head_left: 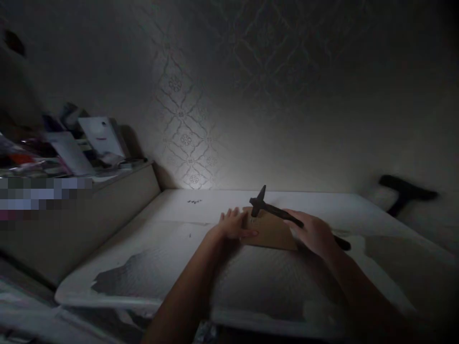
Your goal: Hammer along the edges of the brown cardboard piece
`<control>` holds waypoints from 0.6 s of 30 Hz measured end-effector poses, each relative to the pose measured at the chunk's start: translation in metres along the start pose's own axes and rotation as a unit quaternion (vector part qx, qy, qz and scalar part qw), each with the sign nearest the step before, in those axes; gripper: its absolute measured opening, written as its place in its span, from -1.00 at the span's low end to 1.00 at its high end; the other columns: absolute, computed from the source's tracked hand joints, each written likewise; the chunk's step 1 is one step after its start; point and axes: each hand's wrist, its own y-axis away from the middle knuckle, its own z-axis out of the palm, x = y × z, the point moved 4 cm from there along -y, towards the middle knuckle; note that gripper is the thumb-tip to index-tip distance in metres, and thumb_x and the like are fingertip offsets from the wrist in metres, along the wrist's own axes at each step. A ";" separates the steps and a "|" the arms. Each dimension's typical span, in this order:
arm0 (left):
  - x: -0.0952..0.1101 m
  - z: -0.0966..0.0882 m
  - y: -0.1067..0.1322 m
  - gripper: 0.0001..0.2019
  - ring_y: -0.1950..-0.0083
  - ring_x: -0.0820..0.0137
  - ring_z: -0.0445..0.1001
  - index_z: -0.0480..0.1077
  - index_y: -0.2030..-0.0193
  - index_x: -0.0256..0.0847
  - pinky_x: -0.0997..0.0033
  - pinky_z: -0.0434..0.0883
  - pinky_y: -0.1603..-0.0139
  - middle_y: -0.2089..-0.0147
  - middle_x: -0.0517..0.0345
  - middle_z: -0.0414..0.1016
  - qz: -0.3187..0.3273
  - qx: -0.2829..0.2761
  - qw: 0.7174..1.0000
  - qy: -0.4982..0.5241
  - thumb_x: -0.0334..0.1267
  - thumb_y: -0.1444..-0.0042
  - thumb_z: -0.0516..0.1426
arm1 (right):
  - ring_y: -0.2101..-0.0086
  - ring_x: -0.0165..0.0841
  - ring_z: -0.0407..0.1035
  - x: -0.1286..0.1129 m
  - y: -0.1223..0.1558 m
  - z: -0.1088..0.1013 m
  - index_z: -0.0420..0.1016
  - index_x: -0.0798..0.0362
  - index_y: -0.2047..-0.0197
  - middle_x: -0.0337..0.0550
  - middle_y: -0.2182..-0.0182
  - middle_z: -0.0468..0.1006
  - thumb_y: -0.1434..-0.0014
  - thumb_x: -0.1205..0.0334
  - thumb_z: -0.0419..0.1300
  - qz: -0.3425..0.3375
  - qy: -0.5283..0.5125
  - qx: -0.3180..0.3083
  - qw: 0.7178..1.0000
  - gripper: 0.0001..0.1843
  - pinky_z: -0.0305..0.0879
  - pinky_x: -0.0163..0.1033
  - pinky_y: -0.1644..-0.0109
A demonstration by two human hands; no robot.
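Observation:
A hammer (272, 208) with a dark head and dark handle is in my right hand (315, 234), which is closed around the handle. The hammer's head is over the upper left part of a flat brown board (272, 231), and I cannot tell whether it touches. Small marks or bits, too small to name, show on the board just below the head. My left hand (234, 225) lies at the board's left edge with its fingers stretched out and apart. Its thumb rests on the board's face.
The board lies on a white table (172, 239) with worn grey patches. Several small dark bits (194, 201) lie at the back. To the left, a cabinet (118, 205) carries a white box (102, 136) and clutter. A black T-shaped object (407, 188) stands at right, before the patterned wall.

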 end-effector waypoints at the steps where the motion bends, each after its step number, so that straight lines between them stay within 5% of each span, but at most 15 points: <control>1: 0.000 0.000 0.000 -0.07 -0.42 -0.05 -0.29 -0.20 -0.40 -0.02 -0.17 -0.16 -0.32 -0.45 -0.13 -0.31 -0.001 0.000 1.000 0.002 0.36 0.01 0.02 | 0.21 -0.23 0.52 0.000 0.000 0.000 0.47 -0.19 -0.06 -0.22 0.14 0.62 -0.20 0.16 0.09 -0.001 0.000 -0.004 1.000 -0.64 0.45 -0.19 0.22; 18: 0.002 -0.001 0.002 -0.07 -0.42 -0.05 -0.27 -0.20 -0.40 0.00 -0.16 -0.15 -0.32 -0.45 -0.09 -0.26 0.001 0.003 1.000 0.001 0.37 0.02 0.02 | 0.18 -0.21 0.51 0.000 -0.001 0.001 0.46 -0.12 -0.07 -0.17 0.11 0.60 -0.22 0.15 0.08 0.014 0.003 -0.031 0.999 -0.63 0.43 -0.18 0.17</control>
